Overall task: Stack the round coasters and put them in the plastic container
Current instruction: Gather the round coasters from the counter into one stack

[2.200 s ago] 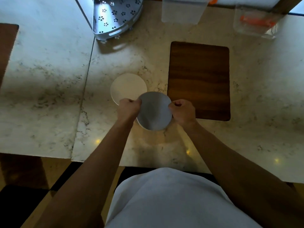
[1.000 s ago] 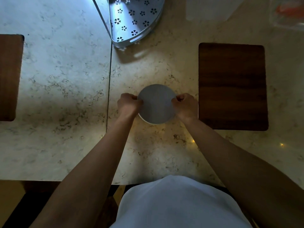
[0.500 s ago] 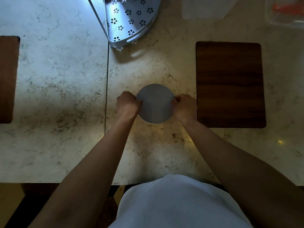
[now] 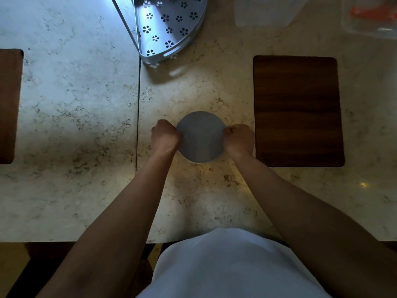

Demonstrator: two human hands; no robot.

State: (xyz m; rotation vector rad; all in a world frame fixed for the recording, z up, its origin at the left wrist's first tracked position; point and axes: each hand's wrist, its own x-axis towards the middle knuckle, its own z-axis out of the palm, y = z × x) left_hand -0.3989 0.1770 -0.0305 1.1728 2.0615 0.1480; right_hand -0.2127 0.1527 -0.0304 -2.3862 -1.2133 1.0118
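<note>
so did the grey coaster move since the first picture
Yes. The grey coaster, then nearly touching the wooden mat, now sits clear to its left, covering the white coaster, held by the left hand and right hand.

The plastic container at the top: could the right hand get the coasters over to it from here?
Probably yes. The right hand and left hand grip the coaster stack, and only bare counter lies between it and the plastic container.

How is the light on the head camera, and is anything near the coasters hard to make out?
Head view: dim and uneven; cool light falls on the perforated metal rack, the person's shadow darkens the round grey coaster stack, and the clear plastic container at the top edge is blurred.
</note>
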